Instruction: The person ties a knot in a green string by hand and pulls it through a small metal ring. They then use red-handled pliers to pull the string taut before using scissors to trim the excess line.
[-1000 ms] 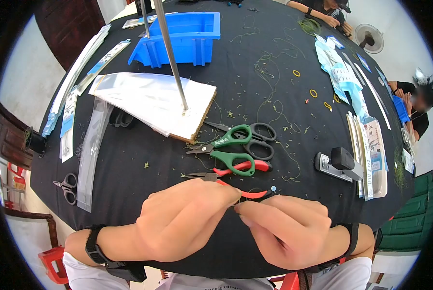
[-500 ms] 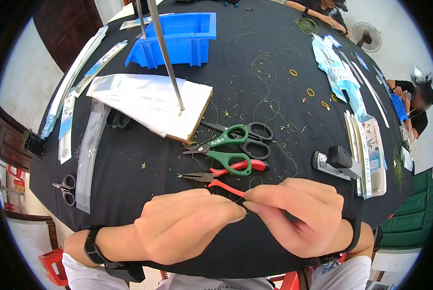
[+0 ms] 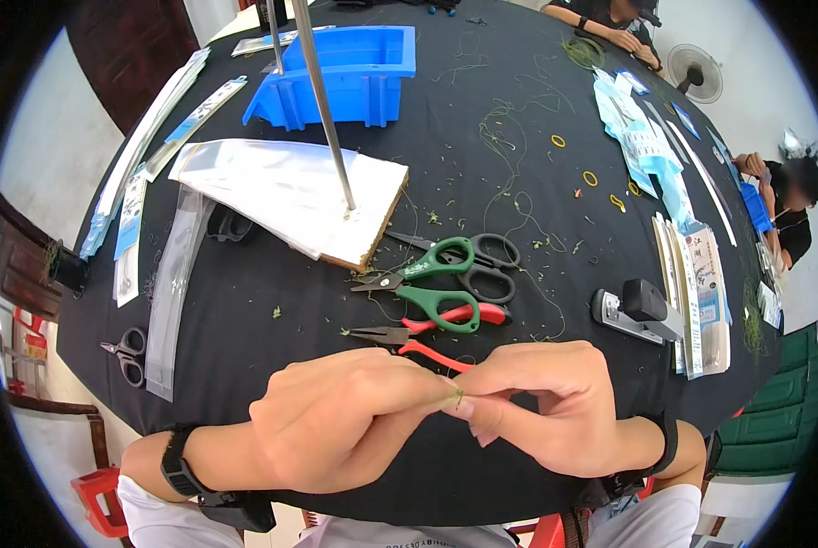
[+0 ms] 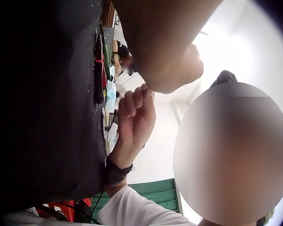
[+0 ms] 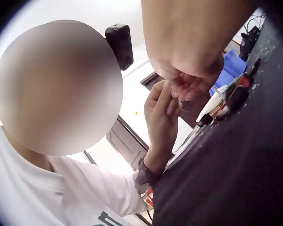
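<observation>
Over the black-clothed bench [image 3: 226, 338], toward six o'clock, your left hand [image 3: 345, 416] and right hand [image 3: 546, 402], fingers curled in, pinch a green thread [image 3: 458, 399] where their tips meet; a slackened pinch could lose it.

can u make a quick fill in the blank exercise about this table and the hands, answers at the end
1. The left hand and the right hand meet, fingers pinching a fine strand whose colour is ____.
2. Green-handled scissors lie partly over pliers whose handles are mostly ____.
3. The open-topped bin at the far side of the white board is ____.
4. Of the two hands, the stapler lies nearer the ____ one.

Missing words: green; red; blue; right.
</observation>
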{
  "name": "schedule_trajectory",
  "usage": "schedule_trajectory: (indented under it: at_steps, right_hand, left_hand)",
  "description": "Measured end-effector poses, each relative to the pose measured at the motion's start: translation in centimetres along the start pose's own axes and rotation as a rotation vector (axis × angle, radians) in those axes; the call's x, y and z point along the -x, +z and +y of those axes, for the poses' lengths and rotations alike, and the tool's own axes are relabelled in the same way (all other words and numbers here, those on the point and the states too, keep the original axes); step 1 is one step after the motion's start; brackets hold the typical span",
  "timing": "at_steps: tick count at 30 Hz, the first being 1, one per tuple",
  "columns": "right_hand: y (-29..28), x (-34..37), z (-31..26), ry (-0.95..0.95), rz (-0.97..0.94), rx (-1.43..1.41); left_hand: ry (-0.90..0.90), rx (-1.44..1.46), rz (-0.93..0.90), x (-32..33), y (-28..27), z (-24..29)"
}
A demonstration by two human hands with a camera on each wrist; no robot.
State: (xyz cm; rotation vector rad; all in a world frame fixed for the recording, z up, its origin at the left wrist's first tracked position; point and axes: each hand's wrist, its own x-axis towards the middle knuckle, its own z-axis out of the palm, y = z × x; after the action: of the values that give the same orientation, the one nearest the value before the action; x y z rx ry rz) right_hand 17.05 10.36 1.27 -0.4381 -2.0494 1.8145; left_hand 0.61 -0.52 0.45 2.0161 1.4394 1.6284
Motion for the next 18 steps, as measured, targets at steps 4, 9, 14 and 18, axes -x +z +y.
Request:
schedule_trajectory:
  at_steps: [4,9,14,18]
  right_hand:
    - [0.4,0.1,0.1,-0.048,0.009,0.006]
    - [1.2,0.3,-0.1,-0.349,0.075,0.436]
    - [1.4,0.6,-0.4,-0.595,0.164,0.683]
    - [0.6,0.6,-0.9,-0.632,0.257,0.744]
  left_hand:
    - [0.007,-0.036,0.032,0.1,0.2,-0.1]
    - [0.038,-0.159,-0.041,0.1,-0.1,-0.3]
    - [0.113,-0.231,-0.035,0.3,0.4,-0.8]
    - [0.14,-0.151,-0.027,0.2,0.7,-0.8]
